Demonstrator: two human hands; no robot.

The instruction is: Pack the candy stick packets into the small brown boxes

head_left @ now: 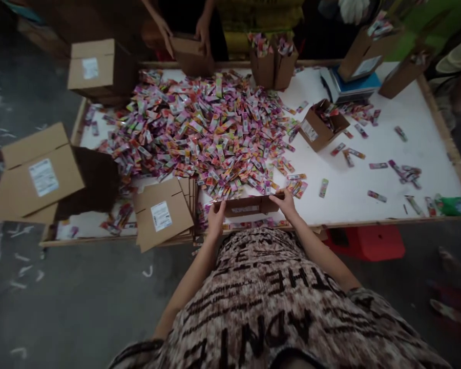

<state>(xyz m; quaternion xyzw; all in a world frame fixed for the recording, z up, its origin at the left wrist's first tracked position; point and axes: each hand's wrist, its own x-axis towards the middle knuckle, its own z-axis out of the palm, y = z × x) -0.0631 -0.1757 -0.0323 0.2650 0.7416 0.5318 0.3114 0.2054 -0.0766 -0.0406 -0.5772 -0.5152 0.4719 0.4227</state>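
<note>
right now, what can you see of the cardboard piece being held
The cardboard piece is brown, long and narrow from above, with a pale, unreadable label. The left hand and right hand grip opposite ends, by the near edge of the table; packets lie beyond it. Whether it is folded flat or open is unclear.

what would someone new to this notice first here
Probably the big heap of small, bright packets spread over the left and middle of the white table. Next, at the near edge, the left hand and right hand hold a brown carton between them. A red stool also stands out below that edge, to the person's right.
</note>
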